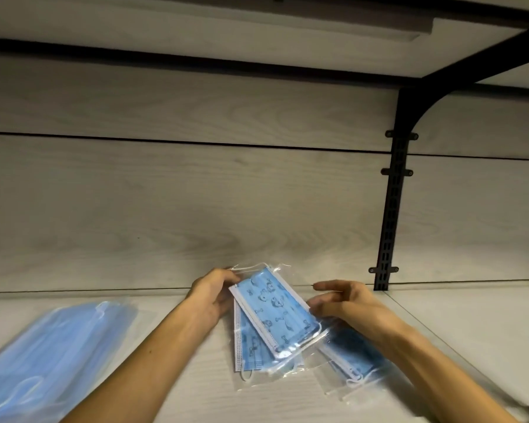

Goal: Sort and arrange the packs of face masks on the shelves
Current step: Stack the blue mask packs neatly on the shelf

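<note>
I am seeing the left hand gripping a clear printed mask pack above the shelf; the right hand is touching its edge, fingers relaxed. Two more packs are lying underneath, a plain blue stack well apart.

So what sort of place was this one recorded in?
Probably a shop or stockroom display unit: a wood-look shelf, a black slotted upright with a bracket carrying another shelf above, and bagged blue face mask packs with a plain blue stack alongside.
</note>
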### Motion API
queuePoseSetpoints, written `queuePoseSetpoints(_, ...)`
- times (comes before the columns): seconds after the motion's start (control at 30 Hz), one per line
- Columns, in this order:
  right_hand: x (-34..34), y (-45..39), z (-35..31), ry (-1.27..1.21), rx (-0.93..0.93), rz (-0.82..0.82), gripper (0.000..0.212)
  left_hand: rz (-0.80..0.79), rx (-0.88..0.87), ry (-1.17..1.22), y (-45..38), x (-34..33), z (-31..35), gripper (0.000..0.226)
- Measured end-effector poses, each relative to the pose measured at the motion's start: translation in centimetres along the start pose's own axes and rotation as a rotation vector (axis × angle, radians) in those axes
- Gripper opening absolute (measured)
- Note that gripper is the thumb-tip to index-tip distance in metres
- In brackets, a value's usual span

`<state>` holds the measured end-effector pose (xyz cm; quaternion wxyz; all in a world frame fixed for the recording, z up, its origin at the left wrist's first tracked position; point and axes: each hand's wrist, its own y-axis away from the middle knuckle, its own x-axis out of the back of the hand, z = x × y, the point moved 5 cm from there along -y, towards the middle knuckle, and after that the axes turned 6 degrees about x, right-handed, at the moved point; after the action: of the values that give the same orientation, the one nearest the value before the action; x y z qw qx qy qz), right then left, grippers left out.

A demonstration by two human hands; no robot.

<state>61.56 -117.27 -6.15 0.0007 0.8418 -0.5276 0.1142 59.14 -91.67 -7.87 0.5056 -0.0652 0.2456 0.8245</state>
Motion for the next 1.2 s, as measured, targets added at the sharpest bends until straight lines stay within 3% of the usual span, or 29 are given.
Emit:
queuePoseSetpoints(0.13,1.7,-0.1,0.3,0.013,0.051,0.159,0.014,-0.028,-0.005,-0.064,-0.2,0.0,0.0,0.006)
queuePoseSetpoints(0.23,2.3,-0.3,0.3,0.089,0.085,0.194,0.023,-0.075,-0.007,-0.17,0.0,-0.2,0.1,0.008)
queuePoseSetpoints(0.5,1.6,-2.4,-2.0,0.395,0.151,0.001,0.031,-0.203,-0.035,-0.317,0.7,-0.9,0.1,0.019)
queuePoseSetpoints(0.7,-1.0,-3.4,-1.5,0.371,0.276,-0.011,0.036,-0.234,-0.004,-0.386,0.7,-1.3,-0.5,0.041)
queuePoseSetpoints(0.97,1.3,-3.2,-0.3,0.166,0.104,0.156,0.059,-0.114,-0.037,-0.145,-0.6,-0.2,0.4,0.043)
queuePoseSetpoints(1.1,0.9,-3.0,0.4,0.084,0.017,0.046,0.047,-0.1,-0.014,-0.138,-0.6,0.1,0.5,0.041)
queuePoseSetpoints(1.2,0.9,-3.4,0.3,0.126,0.066,0.084,0.031,-0.086,-0.01,-0.187,-0.5,0.2,0.5,0.04)
